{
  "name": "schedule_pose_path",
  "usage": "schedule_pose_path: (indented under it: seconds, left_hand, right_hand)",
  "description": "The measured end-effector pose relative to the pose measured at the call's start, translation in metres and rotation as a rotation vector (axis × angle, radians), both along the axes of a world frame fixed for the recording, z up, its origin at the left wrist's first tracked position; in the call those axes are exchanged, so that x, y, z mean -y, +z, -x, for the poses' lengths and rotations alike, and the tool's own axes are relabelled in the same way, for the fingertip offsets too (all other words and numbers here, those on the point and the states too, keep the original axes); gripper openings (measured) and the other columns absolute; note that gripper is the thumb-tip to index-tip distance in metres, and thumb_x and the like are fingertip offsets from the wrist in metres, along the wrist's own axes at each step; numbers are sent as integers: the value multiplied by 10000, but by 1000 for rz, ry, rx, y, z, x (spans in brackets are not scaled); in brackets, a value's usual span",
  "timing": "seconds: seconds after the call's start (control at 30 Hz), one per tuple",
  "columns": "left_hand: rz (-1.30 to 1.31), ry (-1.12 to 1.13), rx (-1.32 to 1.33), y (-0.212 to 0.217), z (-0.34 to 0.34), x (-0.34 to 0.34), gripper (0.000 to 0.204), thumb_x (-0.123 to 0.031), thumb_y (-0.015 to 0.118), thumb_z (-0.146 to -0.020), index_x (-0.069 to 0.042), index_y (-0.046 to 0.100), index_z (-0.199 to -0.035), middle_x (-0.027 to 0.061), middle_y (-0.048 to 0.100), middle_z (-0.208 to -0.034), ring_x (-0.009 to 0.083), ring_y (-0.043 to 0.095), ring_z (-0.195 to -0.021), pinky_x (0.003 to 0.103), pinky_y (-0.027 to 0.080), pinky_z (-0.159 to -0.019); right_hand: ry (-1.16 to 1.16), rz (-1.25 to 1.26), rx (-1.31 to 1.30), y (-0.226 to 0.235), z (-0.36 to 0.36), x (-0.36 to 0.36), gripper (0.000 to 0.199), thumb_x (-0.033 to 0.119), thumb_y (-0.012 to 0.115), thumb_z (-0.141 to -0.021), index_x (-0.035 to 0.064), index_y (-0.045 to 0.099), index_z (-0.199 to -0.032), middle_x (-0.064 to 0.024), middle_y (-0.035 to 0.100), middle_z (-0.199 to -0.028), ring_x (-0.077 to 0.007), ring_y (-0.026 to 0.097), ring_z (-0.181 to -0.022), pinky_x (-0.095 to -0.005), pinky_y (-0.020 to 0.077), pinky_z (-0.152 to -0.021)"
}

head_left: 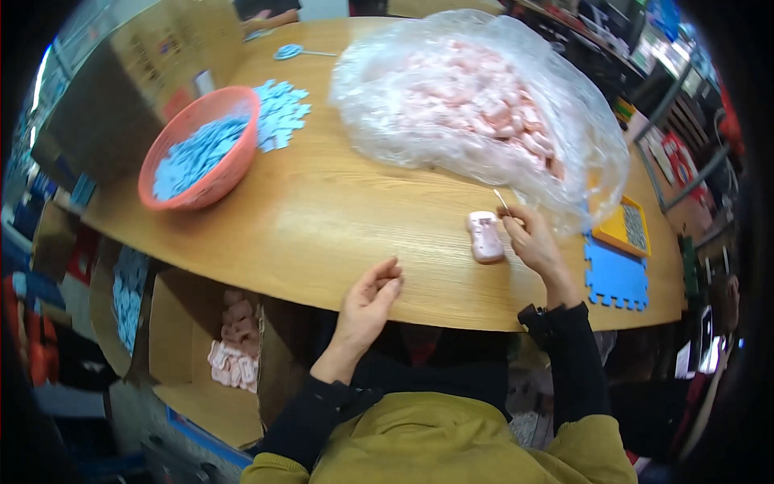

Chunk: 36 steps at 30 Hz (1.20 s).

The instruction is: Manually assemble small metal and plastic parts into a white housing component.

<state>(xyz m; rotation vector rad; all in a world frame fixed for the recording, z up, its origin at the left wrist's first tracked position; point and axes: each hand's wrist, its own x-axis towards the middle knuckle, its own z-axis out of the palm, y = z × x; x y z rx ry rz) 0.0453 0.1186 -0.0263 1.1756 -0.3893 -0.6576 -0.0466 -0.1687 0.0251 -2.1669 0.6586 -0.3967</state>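
Note:
A small pink plastic part (485, 236) lies on the wooden table (322, 226) near its front edge. My right hand (532, 238) is just to its right, fingers pinched on a thin pale stick (501, 199) that points up and away. My left hand (369, 302) rests at the table's front edge, fingers loosely curled and holding nothing. A big clear plastic bag (476, 97) full of pink parts lies behind the right hand.
An orange basket (234, 165) of blue pieces stands at the left, with loose blue pieces (282, 113) beside it. A blue foam mat (617, 278) and a yellow tray (613, 234) lie at the right. Cardboard boxes (201, 355) with pink and blue parts stand below the table.

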Motion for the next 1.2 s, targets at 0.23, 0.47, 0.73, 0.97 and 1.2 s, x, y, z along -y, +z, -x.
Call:
schedule_pose_path:
  seconds: [0.23,0.47,0.73,0.97,1.2]
  left_hand:
    - [-187,-96,76,7,-4,30,352,-27,505,-935,-18,506,-1287,69,570,-1138,136,572,-970,263,502,-833]
    - [-109,49,140,-2,0,-2,311,-48,554,-910,1,546,-1217,66,603,-1017,121,577,-896,253,488,-800]
    - [-147,5,349,1,6,3,300,-75,528,-919,3,539,-1209,80,595,-1038,151,558,-971,271,464,-847]
    - [-122,555,390,18,26,-107,269,-61,552,-898,-9,583,-1160,50,623,-957,107,574,-875,254,466,-783]
    - [-69,959,228,35,42,-251,270,-98,507,-949,-67,559,-1212,50,612,-1011,118,601,-881,246,518,-738]
  right_hand:
    - [190,204,-50,6,-52,32,260,164,567,-865,13,643,-1063,-153,680,-901,-265,653,-834,-356,494,-725]
    - [415,624,-32,-14,-177,9,233,198,599,-794,19,665,-927,-193,656,-812,-345,632,-766,-423,484,-675]
    - [375,524,-118,-56,-147,93,95,36,577,-697,-37,610,-748,-168,570,-601,-233,556,-572,-392,417,-547]
    - [522,483,77,-20,-136,66,189,69,571,-770,-30,643,-914,-187,647,-779,-239,619,-712,-348,467,-642]
    - [746,594,42,25,-84,-54,175,-67,531,-783,-3,606,-928,-159,576,-863,-268,580,-815,-362,446,-703]
